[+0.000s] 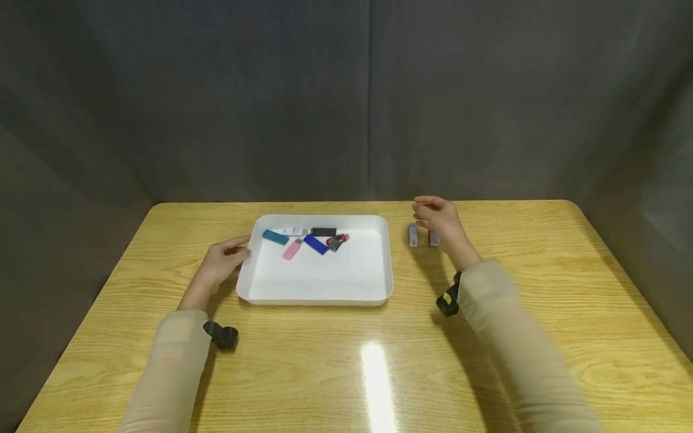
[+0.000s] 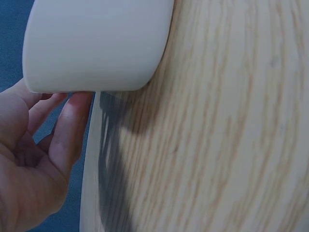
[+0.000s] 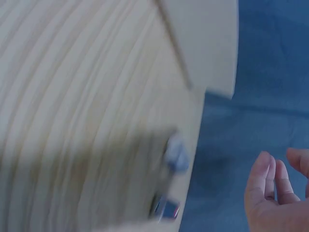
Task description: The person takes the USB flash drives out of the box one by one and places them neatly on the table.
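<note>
My left hand (image 1: 219, 263) touches the left outer wall of a white tray (image 1: 319, 285) with its fingers and thumb, none of them wrapped round it. In the left wrist view the fingertips meet the tray's side (image 2: 96, 53). Several USB sticks lie inside, among them a teal one (image 1: 275, 237), a pink one (image 1: 293, 249), a blue one (image 1: 316, 244) and a black one (image 1: 323, 232). My right hand (image 1: 441, 224) hovers right of the tray, thumb and fingers apart around nothing. Below it lie a light purple-capped USB stick (image 1: 413, 236) and a partly hidden grey-and-red one (image 1: 434, 239).
Everything stands on a wooden table (image 1: 314, 361), with a dark curtain (image 1: 260, 108) behind its far edge. A bright light reflection (image 1: 378, 385) shows near the front. Each wrist carries a small black camera (image 1: 222, 335).
</note>
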Motion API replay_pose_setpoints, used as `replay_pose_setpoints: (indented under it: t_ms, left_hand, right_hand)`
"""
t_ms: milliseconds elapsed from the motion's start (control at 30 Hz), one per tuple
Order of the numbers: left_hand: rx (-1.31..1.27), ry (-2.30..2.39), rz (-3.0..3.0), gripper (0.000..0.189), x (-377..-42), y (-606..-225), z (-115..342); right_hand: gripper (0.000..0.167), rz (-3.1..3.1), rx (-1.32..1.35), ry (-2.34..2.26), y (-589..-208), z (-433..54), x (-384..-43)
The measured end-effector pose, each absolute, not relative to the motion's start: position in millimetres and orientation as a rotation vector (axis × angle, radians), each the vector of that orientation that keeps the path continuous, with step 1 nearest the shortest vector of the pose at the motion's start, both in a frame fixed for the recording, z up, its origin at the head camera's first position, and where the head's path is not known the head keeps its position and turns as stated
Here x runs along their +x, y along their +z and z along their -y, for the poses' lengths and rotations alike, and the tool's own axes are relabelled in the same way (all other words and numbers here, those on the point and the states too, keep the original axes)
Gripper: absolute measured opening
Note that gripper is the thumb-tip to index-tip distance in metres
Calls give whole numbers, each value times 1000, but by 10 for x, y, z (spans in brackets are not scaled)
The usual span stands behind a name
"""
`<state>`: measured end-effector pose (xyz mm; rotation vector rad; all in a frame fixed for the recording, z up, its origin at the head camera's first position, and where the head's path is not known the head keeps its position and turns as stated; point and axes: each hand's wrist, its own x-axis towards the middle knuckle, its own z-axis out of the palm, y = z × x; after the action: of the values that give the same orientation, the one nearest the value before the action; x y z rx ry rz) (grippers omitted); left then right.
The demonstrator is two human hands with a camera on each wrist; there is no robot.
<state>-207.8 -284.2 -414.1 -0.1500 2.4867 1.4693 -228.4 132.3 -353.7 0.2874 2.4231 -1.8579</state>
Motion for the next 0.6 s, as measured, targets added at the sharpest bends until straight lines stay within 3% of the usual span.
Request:
replay_pose_setpoints:
  t_ms: [600]
  left_hand:
    - [-141, 1457, -2502, 50, -2061, -4129, 2832]
  right_hand:
    - [40, -2158, 314, -1935, -3629, -531, -2331]
